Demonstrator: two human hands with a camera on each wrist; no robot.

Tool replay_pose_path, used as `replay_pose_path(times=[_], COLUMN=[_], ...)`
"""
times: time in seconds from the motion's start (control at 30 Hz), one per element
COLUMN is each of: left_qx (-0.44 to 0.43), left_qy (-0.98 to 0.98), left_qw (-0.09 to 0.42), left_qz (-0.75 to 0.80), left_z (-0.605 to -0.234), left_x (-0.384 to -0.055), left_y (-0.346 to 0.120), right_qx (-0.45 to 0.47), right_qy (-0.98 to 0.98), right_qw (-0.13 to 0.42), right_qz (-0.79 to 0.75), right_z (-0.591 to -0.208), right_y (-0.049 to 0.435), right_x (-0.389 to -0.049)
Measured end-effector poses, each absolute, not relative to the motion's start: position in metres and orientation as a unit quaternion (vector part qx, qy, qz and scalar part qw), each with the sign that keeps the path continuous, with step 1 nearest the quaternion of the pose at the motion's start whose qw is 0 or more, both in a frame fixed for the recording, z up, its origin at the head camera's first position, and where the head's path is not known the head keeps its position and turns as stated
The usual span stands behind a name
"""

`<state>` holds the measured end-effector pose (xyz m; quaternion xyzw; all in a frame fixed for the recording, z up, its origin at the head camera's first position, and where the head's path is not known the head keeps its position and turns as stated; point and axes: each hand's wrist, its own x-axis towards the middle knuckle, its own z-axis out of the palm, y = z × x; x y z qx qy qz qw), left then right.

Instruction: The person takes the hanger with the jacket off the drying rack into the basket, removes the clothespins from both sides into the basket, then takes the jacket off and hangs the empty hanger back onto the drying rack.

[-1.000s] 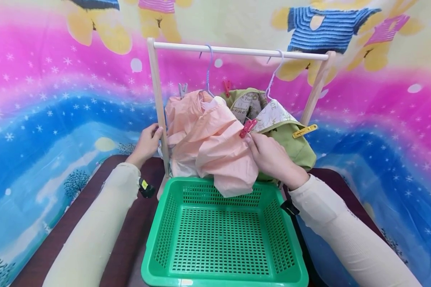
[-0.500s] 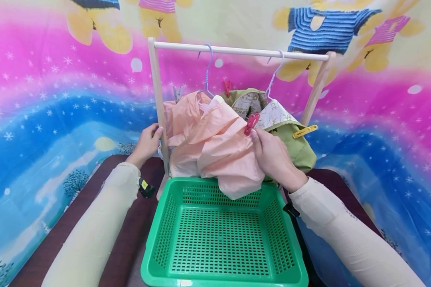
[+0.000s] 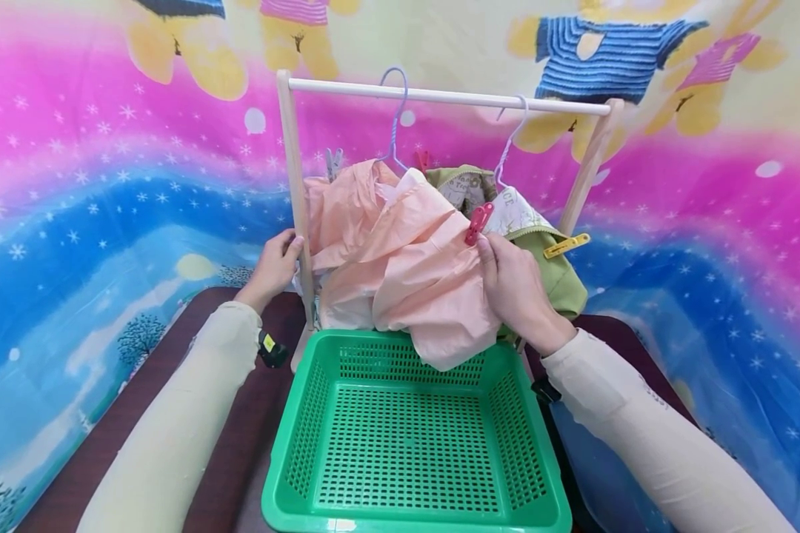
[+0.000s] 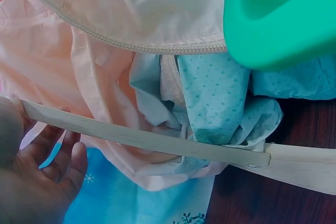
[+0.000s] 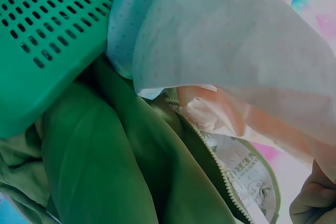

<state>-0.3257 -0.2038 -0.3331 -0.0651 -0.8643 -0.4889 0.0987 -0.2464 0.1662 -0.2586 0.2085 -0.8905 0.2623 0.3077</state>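
Observation:
My left hand (image 3: 275, 266) grips the left post (image 3: 293, 178) of a wooden clothes rack, thumb on the near side and fingers behind, as the left wrist view shows. My right hand (image 3: 515, 287) pinches the edge of a pink zip jacket (image 3: 400, 244), just below a red clothespin (image 3: 480, 223) clipped there. That jacket hangs on a purple hanger (image 3: 400, 118), whose hook top stands a little above the rail (image 3: 453, 96). Its lower part drapes over the back rim of a green basket (image 3: 276, 444). Behind my right hand hangs a green jacket (image 3: 553, 275) on a second hanger (image 3: 507, 148).
A yellow clothespin (image 3: 567, 245) is clipped on the green jacket's right shoulder. A grey clothespin (image 3: 334, 164) and another red clothespin (image 3: 422, 160) show behind the garments. The basket stands close in front of the rack on a dark table (image 3: 240, 437). A patterned cloth (image 3: 107, 185) hangs behind.
My right hand has drawn the pink jacket's edge and its red clothespin to the right and slightly up. The left hanger's hook has shifted right and risen. My left hand has stayed put.

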Motion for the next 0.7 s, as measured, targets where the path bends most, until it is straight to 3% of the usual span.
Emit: replay_pose_path(times=[0.7], left_qx=[-0.062], left_qy=[-0.862], left_qw=[0.108], left_qz=[-0.491], left_z=[-0.334], left_x=[-0.328], left_y=[-0.205], right_qx=[0.210], right_qy=[-0.860], right_qw=[0.364], right_qz=[0.290], right_z=[-0.263], right_y=[0.183], right_x=[-0.239])
